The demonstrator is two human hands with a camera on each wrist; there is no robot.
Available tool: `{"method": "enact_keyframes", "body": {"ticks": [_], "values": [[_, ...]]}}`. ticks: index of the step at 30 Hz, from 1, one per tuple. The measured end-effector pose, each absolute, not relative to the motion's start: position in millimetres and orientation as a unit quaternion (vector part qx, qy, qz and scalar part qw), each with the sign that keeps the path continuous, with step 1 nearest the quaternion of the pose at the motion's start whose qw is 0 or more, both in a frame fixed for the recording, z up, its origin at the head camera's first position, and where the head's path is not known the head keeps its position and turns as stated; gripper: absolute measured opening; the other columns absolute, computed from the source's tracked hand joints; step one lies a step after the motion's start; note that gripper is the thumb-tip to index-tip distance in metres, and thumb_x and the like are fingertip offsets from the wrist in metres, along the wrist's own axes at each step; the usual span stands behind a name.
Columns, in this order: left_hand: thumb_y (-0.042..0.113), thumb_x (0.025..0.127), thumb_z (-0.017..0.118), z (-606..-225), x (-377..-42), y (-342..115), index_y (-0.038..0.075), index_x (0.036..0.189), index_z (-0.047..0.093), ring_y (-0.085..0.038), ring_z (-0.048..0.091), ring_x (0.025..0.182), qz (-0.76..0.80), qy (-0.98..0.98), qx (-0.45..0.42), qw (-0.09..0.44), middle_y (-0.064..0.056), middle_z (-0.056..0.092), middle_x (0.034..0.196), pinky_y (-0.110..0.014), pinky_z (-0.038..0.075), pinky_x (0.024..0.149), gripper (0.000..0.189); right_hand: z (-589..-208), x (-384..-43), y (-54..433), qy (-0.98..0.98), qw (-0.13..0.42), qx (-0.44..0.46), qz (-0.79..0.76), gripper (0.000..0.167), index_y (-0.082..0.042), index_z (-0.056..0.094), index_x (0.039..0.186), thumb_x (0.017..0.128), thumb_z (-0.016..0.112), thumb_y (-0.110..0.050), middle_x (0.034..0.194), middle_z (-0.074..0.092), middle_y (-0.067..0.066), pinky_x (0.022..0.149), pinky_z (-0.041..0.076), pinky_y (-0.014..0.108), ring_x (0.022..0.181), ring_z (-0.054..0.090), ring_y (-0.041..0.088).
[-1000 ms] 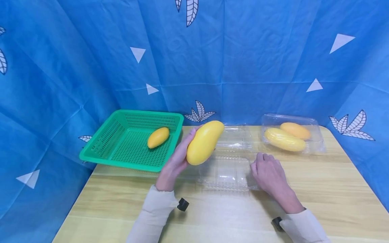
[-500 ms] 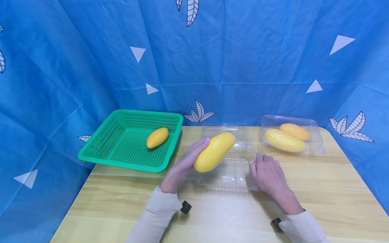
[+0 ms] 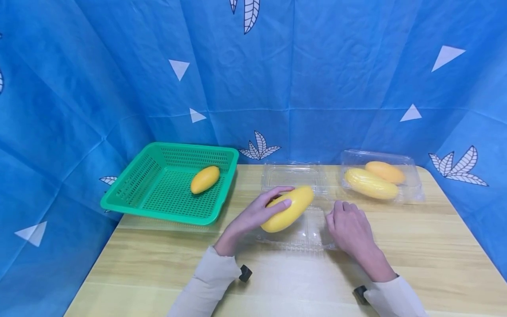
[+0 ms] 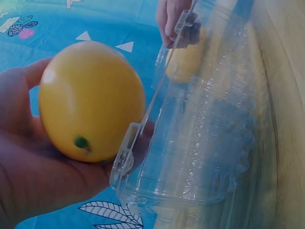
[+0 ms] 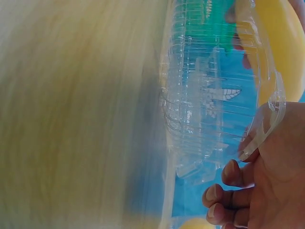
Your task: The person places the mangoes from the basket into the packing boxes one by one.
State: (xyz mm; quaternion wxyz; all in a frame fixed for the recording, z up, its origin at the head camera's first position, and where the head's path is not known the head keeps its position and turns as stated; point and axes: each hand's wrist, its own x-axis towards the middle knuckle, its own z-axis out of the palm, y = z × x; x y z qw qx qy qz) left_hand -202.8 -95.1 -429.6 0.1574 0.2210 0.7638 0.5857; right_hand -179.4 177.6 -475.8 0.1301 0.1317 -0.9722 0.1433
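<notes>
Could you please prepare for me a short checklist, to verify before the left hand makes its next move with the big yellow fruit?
1. Left hand holds the big yellow fruit: ok.
2. Open container has its lid folded back: ok, the lid lies on the far side.
3. Container's base is free of fruit: ok in the part that shows; the held fruit covers some of it.
4. Right hand is at the container's right edge: ok, fingers curled.
5. Right hand's hold is firm enough: cannot tell.
6. Big yellow fruit rests inside the container: not ok, it is held above.
</notes>
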Motion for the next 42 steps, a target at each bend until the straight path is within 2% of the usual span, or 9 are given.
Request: {"method": "enact_keyframes", "body": {"ticks": [7,11,18,26,33,37,42], "values": [[0.038,0.097,0.070,-432,-200,-91,0.028,0.147,0.056,-0.015,0.056,0.115,0.520,0.806,0.249,0.134,0.009,0.055,0.145,-0.034,0.052,0.093,0.053,-474,-180,178,-0.973,0.130,0.130,0.138,0.025,-0.008,0.040,0.076,0.100,0.045,-0.014,0.068,0.039,0.007,0.057,0.036,0.037,0.063,0.038,0.026],[0.037,0.094,0.074,-436,-200,-89,0.025,0.147,0.057,-0.013,0.056,0.113,0.478,0.826,0.275,0.115,0.006,0.058,0.143,-0.034,0.051,0.092,0.057,-473,-179,178,-0.973,0.133,0.130,0.135,0.025,-0.008,0.040,0.075,0.100,0.045,-0.014,0.068,0.039,0.007,0.057,0.036,0.037,0.062,0.038,0.026],[0.036,0.092,0.078,-440,-196,-85,0.020,0.149,0.055,-0.012,0.057,0.109,0.442,0.843,0.283,0.122,0.001,0.059,0.144,-0.030,0.051,0.089,0.063,-474,-178,178,-0.974,0.130,0.128,0.135,0.025,-0.008,0.041,0.076,0.100,0.046,-0.014,0.068,0.039,0.006,0.058,0.036,0.037,0.062,0.038,0.025],[0.028,0.093,0.077,-444,-193,-81,0.015,0.149,0.056,-0.018,0.054,0.130,0.403,0.850,0.310,0.141,-0.003,0.058,0.146,-0.033,0.045,0.107,0.061,-476,-177,180,-0.975,0.129,0.126,0.134,0.024,-0.008,0.041,0.077,0.100,0.046,-0.014,0.069,0.039,0.006,0.058,0.037,0.038,0.063,0.038,0.025],[0.018,0.092,0.078,-446,-192,-80,0.015,0.144,0.061,-0.018,0.056,0.128,0.364,0.859,0.322,0.159,-0.004,0.061,0.143,-0.031,0.045,0.107,0.055,-477,-178,178,-0.972,0.137,0.131,0.142,0.025,-0.008,0.040,0.076,0.099,0.048,-0.013,0.068,0.039,0.006,0.057,0.036,0.036,0.062,0.038,0.025],[0.018,0.092,0.076,-446,-190,-79,0.018,0.143,0.062,-0.020,0.054,0.125,0.336,0.870,0.324,0.160,-0.005,0.059,0.142,-0.034,0.043,0.103,0.053,-477,-179,178,-0.972,0.136,0.130,0.143,0.025,-0.008,0.041,0.076,0.099,0.048,-0.013,0.068,0.039,0.006,0.057,0.036,0.037,0.062,0.038,0.025],[0.021,0.090,0.075,-446,-190,-78,0.021,0.144,0.062,-0.016,0.052,0.119,0.305,0.882,0.324,0.154,-0.003,0.056,0.141,-0.032,0.041,0.097,0.055,-477,-180,178,-0.973,0.130,0.126,0.145,0.025,-0.008,0.041,0.076,0.100,0.047,-0.013,0.069,0.040,0.006,0.058,0.037,0.037,0.064,0.039,0.026]]}}
